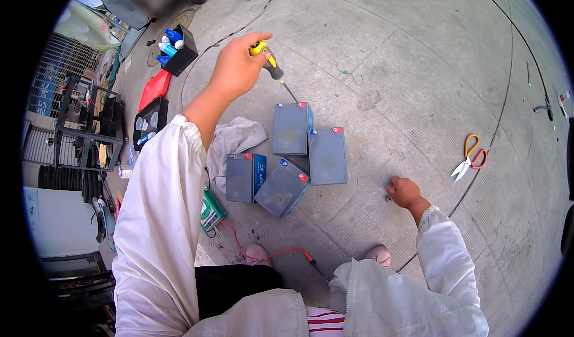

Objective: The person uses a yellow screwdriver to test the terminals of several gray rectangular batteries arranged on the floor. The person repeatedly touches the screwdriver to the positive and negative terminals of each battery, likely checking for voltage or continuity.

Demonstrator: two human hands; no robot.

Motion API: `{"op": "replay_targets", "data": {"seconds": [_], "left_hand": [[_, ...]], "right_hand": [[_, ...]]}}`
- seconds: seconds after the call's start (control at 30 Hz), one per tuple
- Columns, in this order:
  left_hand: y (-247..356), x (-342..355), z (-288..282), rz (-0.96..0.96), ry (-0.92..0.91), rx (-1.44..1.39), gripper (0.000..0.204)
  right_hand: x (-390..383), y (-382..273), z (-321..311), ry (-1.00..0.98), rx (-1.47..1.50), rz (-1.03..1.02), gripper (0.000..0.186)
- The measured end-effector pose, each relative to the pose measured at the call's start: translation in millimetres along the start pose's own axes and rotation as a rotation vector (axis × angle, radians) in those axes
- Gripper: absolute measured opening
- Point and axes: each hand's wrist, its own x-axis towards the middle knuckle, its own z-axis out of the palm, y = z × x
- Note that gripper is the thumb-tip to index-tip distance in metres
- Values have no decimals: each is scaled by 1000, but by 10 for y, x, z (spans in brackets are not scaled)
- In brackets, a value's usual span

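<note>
My left hand is closed round the yellow and black handle of a screwdriver. Its thin shaft slants down to the far edge of a grey battery, by the red terminal. Three more grey batteries sit close by: one to the right, one at the near middle and one on the left. Red and blue terminals show on their tops. Low over the concrete at the right, my right hand has its fingers curled; whatever small thing is at the fingertips is too small to name.
A grey cloth lies left of the batteries, with a green meter and its red lead nearer me. Scissors lie at the right. A black box of bottles and a red-lidded toolbox stand at the left.
</note>
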Motion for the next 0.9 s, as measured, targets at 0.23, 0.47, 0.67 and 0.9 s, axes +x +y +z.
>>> {"op": "replay_targets", "data": {"seconds": [0.23,0.47,0.67,0.9], "left_hand": [[0,-19,-19,83,34,89,37],[30,-9,-6,-2,-48,-71,38],[-7,-26,-22,-5,-5,-20,41],[98,-130,29,-39,2,65,36]], "right_hand": [[-3,8,4,15,-8,-14,30],[8,53,61,77,24,-48,27],[31,54,79,85,25,-59,27],[20,87,92,98,32,-57,26]]}}
